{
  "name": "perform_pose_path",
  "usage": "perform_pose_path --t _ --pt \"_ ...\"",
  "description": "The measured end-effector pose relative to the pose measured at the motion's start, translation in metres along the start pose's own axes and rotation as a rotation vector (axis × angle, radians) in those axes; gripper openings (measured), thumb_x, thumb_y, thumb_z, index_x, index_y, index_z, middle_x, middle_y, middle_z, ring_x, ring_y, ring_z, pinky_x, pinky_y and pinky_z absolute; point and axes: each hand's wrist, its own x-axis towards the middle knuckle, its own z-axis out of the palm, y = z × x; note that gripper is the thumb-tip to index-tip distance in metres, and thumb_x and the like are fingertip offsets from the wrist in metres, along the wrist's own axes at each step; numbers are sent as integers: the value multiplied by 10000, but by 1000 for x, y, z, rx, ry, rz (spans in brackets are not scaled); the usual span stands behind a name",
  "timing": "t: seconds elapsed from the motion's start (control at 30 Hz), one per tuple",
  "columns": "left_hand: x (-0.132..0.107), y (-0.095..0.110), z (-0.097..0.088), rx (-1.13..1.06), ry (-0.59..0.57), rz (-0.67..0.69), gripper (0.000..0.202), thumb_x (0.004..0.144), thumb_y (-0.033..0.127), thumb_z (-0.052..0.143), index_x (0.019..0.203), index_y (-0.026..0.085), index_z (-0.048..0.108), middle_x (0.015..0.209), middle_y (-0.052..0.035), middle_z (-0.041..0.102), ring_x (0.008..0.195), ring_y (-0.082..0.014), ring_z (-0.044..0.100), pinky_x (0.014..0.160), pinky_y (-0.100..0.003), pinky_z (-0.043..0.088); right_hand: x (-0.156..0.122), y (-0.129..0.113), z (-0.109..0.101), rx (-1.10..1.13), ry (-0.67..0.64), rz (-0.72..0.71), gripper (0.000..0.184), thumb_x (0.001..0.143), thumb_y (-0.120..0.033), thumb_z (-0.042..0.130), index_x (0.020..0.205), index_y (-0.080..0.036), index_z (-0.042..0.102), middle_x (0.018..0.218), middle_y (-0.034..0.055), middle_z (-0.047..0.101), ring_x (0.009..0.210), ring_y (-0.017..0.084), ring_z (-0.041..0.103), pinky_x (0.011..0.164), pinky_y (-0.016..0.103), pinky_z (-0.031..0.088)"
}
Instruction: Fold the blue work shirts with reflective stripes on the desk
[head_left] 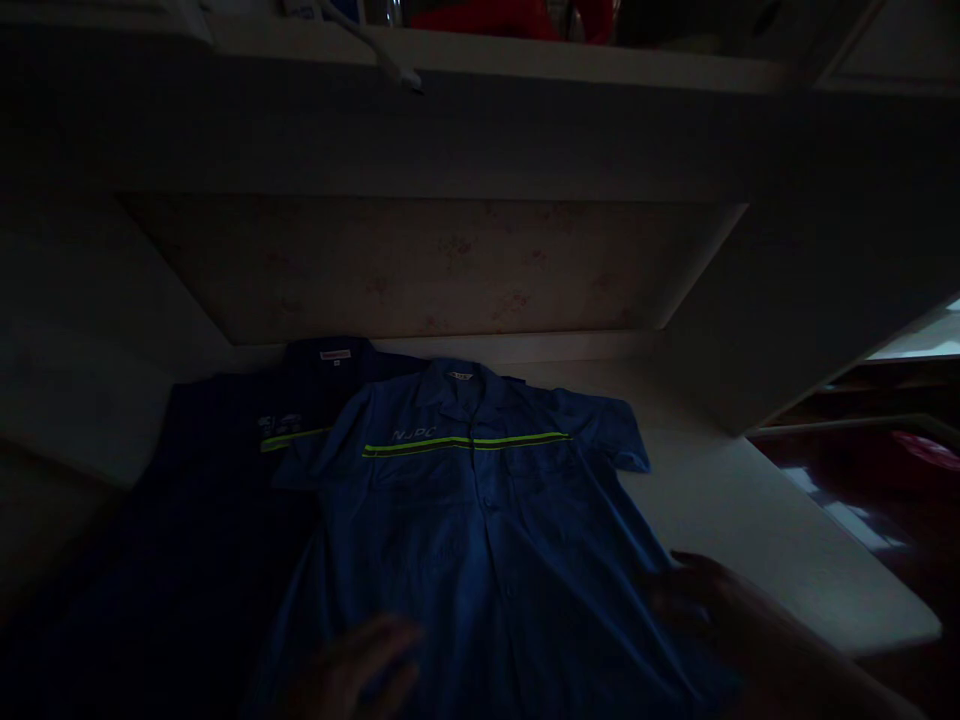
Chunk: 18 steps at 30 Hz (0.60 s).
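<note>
Dimly lit recess, with a pale bench (pixel 750 540) below a blotched back wall (pixel 420 270) and a deep overhead shelf (pixel 600 65). On top of the shelf, cut by the upper edge of the view, stands a red object (pixel 487 15) that may be a container; its form and contents cannot be told. Beside it a white piece (pixel 382 55) hangs over the shelf lip.

Two short-sleeved work garments lie front up on the bench, collars toward the wall. The blue shirt (pixel 487 540) lies in the middle, sleeves spread, placket buttoned. A yellow-green reflective stripe (pixel 465 443) crosses its chest, and just above the stripe, on the side toward the person's left, pale lettering (pixel 414 434) reads "NJPC". A small neck tag (pixel 460 376) sits inside the collar; its print is too small to read. The navy shirt (pixel 217 480) lies to the left, partly under the blue one. It carries a white collar label (pixel 335 354) with a red band, illegible, plus a short length of the same stripe and a faint pale chest emblem (pixel 279 421) that cannot be made out.

The left hand (pixel 360 665), blurred, lies over the lower front of the blue shirt near the bottom edge of the view; whether it is flat or gripping cannot be told. The right hand (pixel 697 595) rests at the shirt's right side seam, fingers on the cloth where it meets the bare bench; in this light its grip also cannot be told
</note>
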Motion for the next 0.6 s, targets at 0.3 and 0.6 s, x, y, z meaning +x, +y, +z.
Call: perform_pose_path --t 0.3,0.6 --pt "137 -162 -53 148 195 -470 493 921 452 329 1215 170 607 1309 -155 616 1214 -318 565 1065 -447 398 218 71 -15 -240 258 279 481 974 -328 358 1393 -146 507 1461 138 496 1358 279 440 1122 484 347" --pt "143 -254 -109 4 277 -797 436 918 396 324 1162 143 581 1213 -112 669 1109 -266 625 945 -369 479 245 136 -10 -277 313 483 520 981 -383 232 1462 -298 412 1541 86 395 1386 307 376 1077 669 264"
